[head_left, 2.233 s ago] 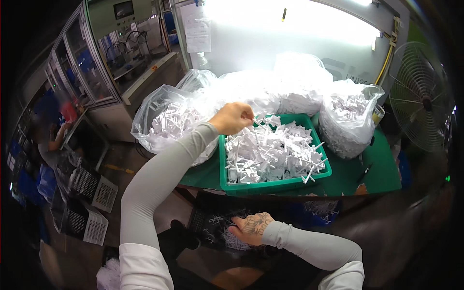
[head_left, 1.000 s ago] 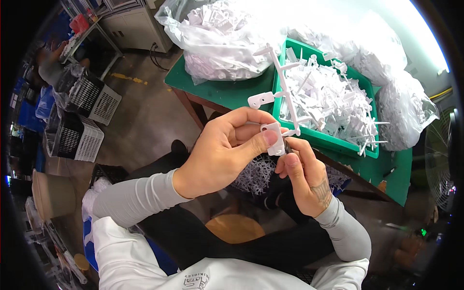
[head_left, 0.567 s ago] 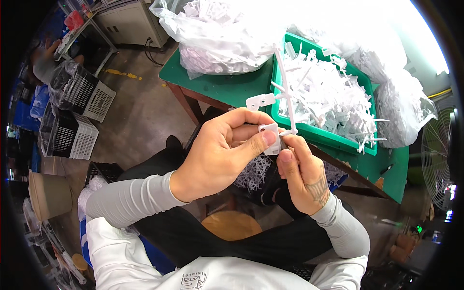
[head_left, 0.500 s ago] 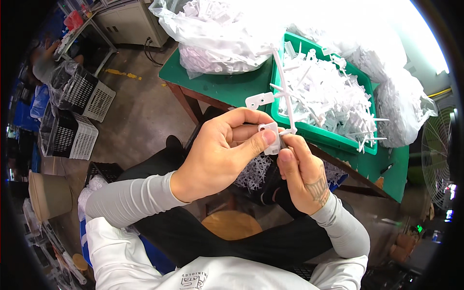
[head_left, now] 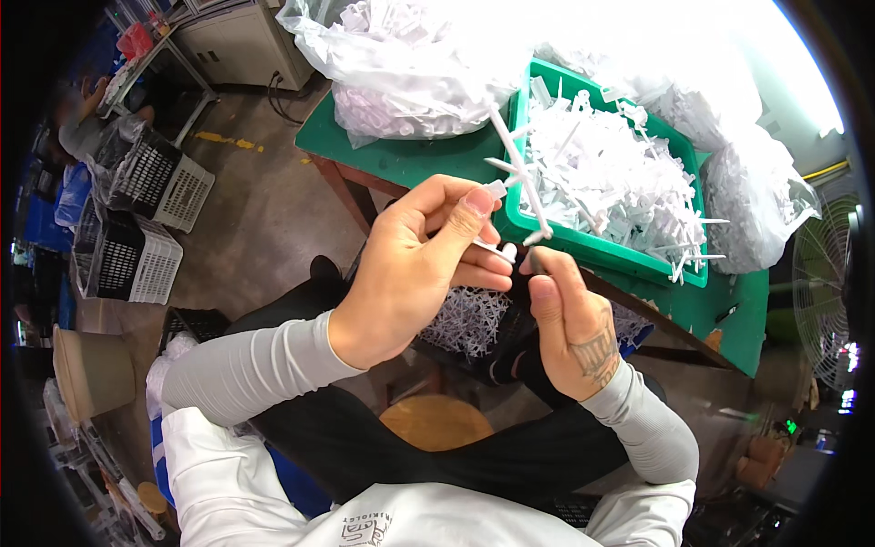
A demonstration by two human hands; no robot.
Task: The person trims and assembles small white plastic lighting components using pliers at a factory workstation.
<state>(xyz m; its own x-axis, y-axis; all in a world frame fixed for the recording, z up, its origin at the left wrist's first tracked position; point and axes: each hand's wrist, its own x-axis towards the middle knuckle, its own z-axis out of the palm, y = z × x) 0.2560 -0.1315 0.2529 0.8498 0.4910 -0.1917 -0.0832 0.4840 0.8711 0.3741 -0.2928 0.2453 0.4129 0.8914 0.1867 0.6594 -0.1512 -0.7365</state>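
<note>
A branched white plastic moulding sprue point(head_left: 516, 175) is pinched between the thumb and fingers of the left hand point(head_left: 415, 269), its long stem rising above the fingertips. The right hand point(head_left: 567, 324) is closed on its lower end beside those fingertips. Just beyond the fingers, a green plastic tray point(head_left: 547, 235) heaped with similar white pieces is seen.

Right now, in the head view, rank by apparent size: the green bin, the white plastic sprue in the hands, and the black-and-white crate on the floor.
1. green bin
2. black-and-white crate
3. white plastic sprue

The sprue is nearest the camera, yet looks smallest.
</note>
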